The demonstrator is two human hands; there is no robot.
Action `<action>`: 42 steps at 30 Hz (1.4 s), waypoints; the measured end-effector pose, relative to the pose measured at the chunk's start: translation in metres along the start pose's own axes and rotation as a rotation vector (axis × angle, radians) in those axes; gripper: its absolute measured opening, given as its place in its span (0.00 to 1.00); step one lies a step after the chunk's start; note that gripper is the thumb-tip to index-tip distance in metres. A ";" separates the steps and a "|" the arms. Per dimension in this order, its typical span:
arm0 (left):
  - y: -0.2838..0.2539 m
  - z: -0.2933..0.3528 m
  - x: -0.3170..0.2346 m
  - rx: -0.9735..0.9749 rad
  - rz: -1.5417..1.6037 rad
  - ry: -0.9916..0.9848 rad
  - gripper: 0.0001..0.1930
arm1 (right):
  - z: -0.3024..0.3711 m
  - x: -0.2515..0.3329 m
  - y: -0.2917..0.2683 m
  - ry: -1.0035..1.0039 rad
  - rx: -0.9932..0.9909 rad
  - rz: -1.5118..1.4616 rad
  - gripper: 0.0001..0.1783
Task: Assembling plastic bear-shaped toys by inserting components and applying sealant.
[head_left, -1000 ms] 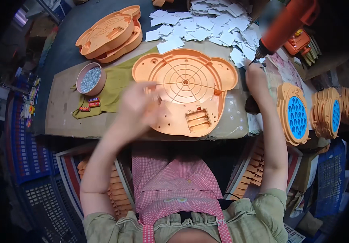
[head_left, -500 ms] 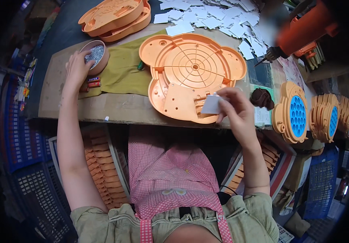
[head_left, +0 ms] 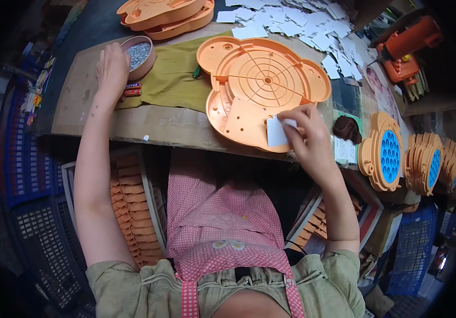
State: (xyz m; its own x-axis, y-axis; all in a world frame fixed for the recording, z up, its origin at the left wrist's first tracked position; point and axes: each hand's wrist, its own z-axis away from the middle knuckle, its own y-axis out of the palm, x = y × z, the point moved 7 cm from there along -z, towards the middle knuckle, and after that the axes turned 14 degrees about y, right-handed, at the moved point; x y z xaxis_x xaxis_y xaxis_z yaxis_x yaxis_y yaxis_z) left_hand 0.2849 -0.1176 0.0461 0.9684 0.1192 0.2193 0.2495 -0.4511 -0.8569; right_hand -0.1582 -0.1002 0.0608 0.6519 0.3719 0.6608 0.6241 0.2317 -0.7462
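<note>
A bear-shaped orange plastic casing (head_left: 238, 114) lies with its ribbed inner side up near the table's front edge. My right hand (head_left: 310, 135) is closed on a small white square plastic cover (head_left: 276, 132), which sits over the slot at the casing's lower part. At the left, my left hand (head_left: 112, 69) rests against the rim of a round bowl (head_left: 148, 67) of small silvery screws (head_left: 137, 55). Its fingers are curled together, and whatever they hold is hidden.
Red batteries (head_left: 132, 89) and a small green object (head_left: 197, 72) lie on an olive cloth (head_left: 172, 85). More orange casings (head_left: 175, 26) stack behind. White square pieces (head_left: 297, 24) are heaped at the back. An orange power screwdriver (head_left: 413, 40) and blue-centred casings (head_left: 387, 151) are at the right.
My left hand's fingers have come out of the screws to the bowl's left side. The white cover has come down onto the casing's slot. The power screwdriver has swung away to the right.
</note>
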 end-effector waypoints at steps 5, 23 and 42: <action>-0.041 -0.004 -0.056 -0.175 0.252 0.061 0.08 | 0.024 0.023 0.014 -0.258 -0.160 0.439 0.24; -0.147 0.096 -0.255 -0.063 1.026 0.505 0.07 | -0.093 -0.014 -0.213 -0.136 -0.531 -0.648 0.22; -0.136 0.076 -0.298 -0.165 1.064 0.500 0.09 | -0.011 0.068 -0.061 -0.095 -0.285 -0.893 0.50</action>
State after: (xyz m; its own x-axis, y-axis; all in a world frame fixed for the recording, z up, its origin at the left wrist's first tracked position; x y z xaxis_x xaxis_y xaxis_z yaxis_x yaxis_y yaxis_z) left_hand -0.0376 -0.0243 0.0614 0.5741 -0.7267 -0.3773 -0.7192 -0.2273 -0.6565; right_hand -0.1473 -0.0984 0.1523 -0.1489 0.2375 0.9599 0.9661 0.2422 0.0899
